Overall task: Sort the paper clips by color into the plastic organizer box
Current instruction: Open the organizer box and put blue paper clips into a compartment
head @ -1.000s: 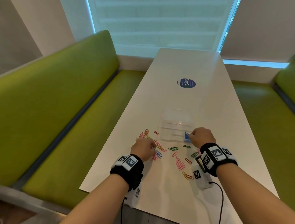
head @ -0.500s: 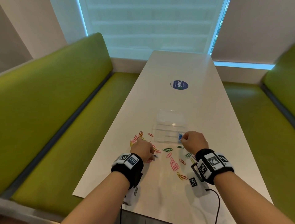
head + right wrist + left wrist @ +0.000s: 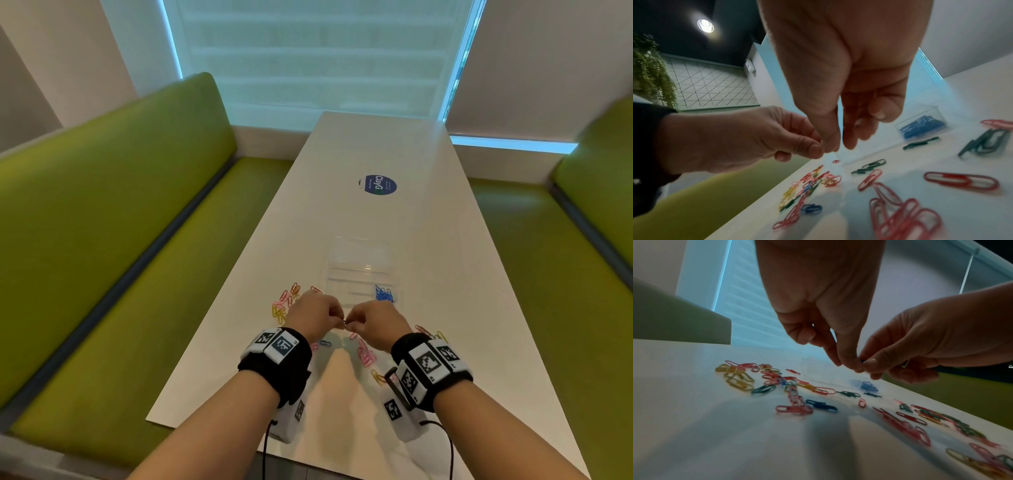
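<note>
I am pinching one small dark-blue paper clip (image 3: 862,361) between my left hand (image 3: 317,313) and right hand (image 3: 371,323), fingertips meeting above the table, while the clear plastic organizer box (image 3: 359,270) is lying just ahead and rightward, nearer my right hand.

Fingertips (image 3: 869,363) hide nearly all of the pinched clip (image 3: 863,361); colour unclear
</note>
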Motion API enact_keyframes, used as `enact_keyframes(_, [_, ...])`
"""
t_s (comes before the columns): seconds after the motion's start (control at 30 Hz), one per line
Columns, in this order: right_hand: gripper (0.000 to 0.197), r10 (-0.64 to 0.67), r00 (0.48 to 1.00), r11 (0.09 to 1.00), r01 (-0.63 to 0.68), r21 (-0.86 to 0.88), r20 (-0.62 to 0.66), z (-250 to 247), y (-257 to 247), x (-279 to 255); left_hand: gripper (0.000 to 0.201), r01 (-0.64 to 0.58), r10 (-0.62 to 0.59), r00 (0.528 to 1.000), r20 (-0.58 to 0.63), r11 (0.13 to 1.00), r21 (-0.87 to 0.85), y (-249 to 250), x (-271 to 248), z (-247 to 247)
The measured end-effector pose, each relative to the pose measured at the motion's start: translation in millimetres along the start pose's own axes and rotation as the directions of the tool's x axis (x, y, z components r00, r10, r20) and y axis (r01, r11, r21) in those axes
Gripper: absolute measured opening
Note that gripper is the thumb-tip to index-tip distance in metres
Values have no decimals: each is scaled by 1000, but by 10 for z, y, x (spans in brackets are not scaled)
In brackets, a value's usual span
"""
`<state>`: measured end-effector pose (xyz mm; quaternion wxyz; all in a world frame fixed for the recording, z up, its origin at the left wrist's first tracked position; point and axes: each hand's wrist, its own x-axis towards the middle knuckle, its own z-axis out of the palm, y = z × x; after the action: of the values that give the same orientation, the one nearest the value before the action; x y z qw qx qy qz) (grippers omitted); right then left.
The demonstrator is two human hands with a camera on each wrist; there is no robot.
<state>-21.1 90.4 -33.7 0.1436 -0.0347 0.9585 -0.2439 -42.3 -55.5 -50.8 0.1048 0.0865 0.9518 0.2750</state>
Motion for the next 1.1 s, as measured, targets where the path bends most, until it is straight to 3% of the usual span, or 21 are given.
enact_keyframes(0.17, [20,91,989,995,-95,-29,-116,-122,105,59,34,12,-13,1000,28,1000,22,-39,-39,-1])
enact_keyframes(0.3, [26,230,946,972,-237,-1,-229,-310,282,169,31,4,-13,998,64,990,139,-112,-79,-43])
enact_keyframes(0.5, [27,307,923,951,-308,33,-233,-386,403,295,30,11,-27,995,93,985,170,-157,-115,-53])
enact_keyframes(0.9, [24,215,938,977,-211,44,-272,-315,435,104,18,-7,-29,990,141,968,250,-133,-78,1])
enact_keyframes(1.1, [28,66,995,995,-60,84,-71,-136,338,7,14,-66,58,996,69,989,132,118,-20,40])
